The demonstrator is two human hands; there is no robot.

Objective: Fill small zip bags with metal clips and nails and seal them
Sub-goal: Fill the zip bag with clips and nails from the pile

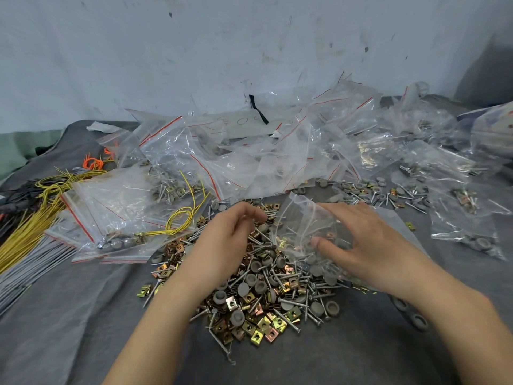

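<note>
Head view: grey cloth (83,315) below scuffed wall (194,51); right hand (369,245), grip clamped on zip bag (302,218); left hand (227,240), grip unclear.

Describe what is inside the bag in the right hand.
Through the clear bag in the right hand, brass clips and screws show. Whether they lie inside or beneath is unclear; the hand covers part.
</note>
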